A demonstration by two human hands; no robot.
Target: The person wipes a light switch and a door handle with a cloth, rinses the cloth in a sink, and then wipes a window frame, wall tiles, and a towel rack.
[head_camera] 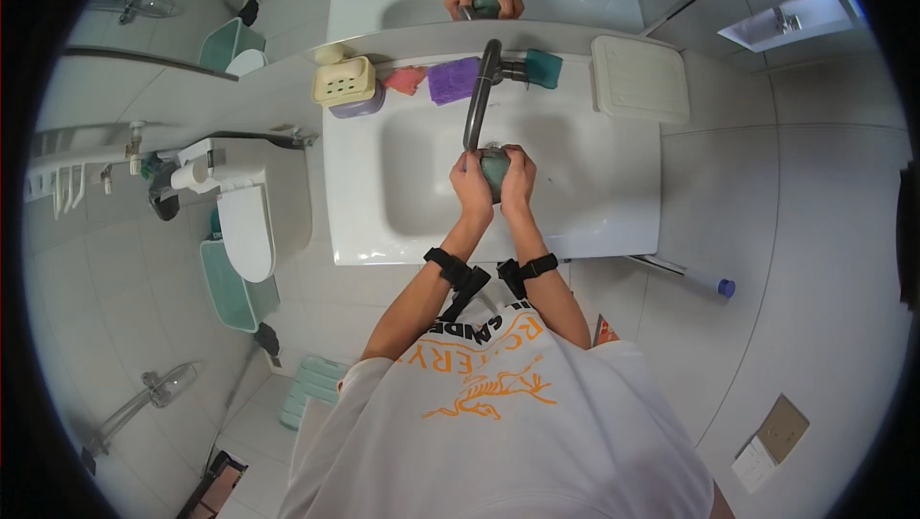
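Observation:
Both my hands cup a rounded grey-green object (494, 172), perhaps a wet cloth, over the basin of a white washbasin (417, 210). My left hand (472, 185) grips its left side and my right hand (517, 180) its right side. The dark metal faucet (481, 98) arches over the basin, its spout end just above my left hand. Whether water runs is hard to tell. Along the back ledge lie a purple cloth (453, 80), a coral-red cloth (405, 80) and a folded teal cloth (544, 68).
A yellow soap box (345, 80) stands at the basin's back left corner, a cream lidded container (640, 79) at the back right. A mirror rises behind the basin. To the left are a white toilet (246, 231) and a green bin (223, 285).

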